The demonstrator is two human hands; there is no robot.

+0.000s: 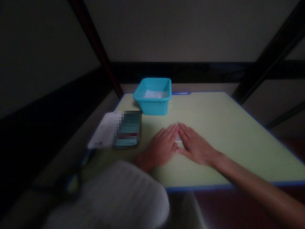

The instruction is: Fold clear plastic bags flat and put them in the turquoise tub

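Observation:
My left hand lies palm down on the pale yellow-green table, with its fingers stretched forward. Beside it, my right hand is also flat, and the fingertips and thumbs of both meet. In the small gap between them shows a bit of something white and flat, perhaps paper. Both hands cover most of it, so its size and kind cannot be made out. Neither hand is gripping anything.
A turquoise plastic basket with white paper-like pieces inside stands at the back. Left of my hands lie a white sheet and a dark-edged, pixelated flat object. A blue pen-like stick rests along the far edge.

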